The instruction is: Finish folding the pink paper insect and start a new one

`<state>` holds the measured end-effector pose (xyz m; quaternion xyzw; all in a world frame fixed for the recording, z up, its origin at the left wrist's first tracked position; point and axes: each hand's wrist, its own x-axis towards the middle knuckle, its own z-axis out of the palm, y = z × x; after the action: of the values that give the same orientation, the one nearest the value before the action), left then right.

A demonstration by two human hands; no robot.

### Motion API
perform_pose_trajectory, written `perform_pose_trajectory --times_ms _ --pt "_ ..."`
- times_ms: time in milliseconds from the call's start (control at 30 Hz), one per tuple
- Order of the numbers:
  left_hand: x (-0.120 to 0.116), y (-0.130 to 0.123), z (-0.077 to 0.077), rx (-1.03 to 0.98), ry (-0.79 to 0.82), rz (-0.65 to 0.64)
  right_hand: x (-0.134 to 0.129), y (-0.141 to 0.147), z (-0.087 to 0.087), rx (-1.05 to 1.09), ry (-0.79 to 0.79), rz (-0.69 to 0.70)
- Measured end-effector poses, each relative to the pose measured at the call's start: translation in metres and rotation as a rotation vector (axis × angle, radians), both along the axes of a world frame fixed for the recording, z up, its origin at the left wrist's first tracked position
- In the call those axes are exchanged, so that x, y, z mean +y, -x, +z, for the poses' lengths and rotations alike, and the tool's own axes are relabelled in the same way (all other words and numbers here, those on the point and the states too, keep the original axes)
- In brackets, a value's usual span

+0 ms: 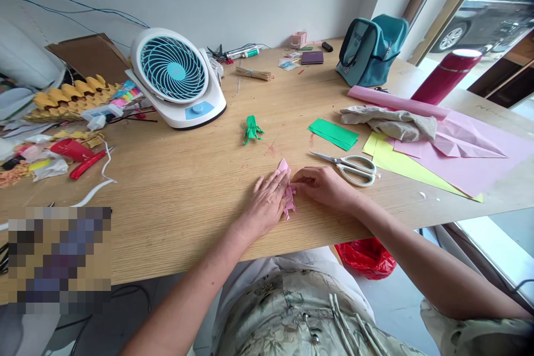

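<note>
Under my left hand (269, 200) lies a small folded pink paper figure (289, 200), pressed flat on the wooden table near its front edge. The left fingers are stretched out over it, hiding much of its middle. From the right, my right hand (323, 186) pinches a thin part at the figure's side; its fingertips are closed together. Narrow strips stick out at the figure's lower end. Beyond my hands a finished-looking green folded paper figure with thin legs (251, 130) stands on the table. Scissors with white handles (354, 169) lie closed just beyond my right hand.
Green paper rectangles (332, 133), yellow sheets (387, 158) and pink paper (492, 144) lie to the right, with a grey glove (392, 121) on top. A white fan (175, 78), a teal bag (371, 50) and a red bottle (446, 75) stand farther back. Clutter fills the left.
</note>
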<state>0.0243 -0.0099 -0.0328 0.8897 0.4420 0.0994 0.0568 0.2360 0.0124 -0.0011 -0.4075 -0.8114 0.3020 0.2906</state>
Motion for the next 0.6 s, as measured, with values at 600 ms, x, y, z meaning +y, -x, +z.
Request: perform_pose_trajectory --times_ms 600 --pt "-0.0002 -0.0001 0.0013 -0.005 -0.01 -0.012 0.0019 -0.0005 -0.0038 -0.067 -0.064 -0.009"
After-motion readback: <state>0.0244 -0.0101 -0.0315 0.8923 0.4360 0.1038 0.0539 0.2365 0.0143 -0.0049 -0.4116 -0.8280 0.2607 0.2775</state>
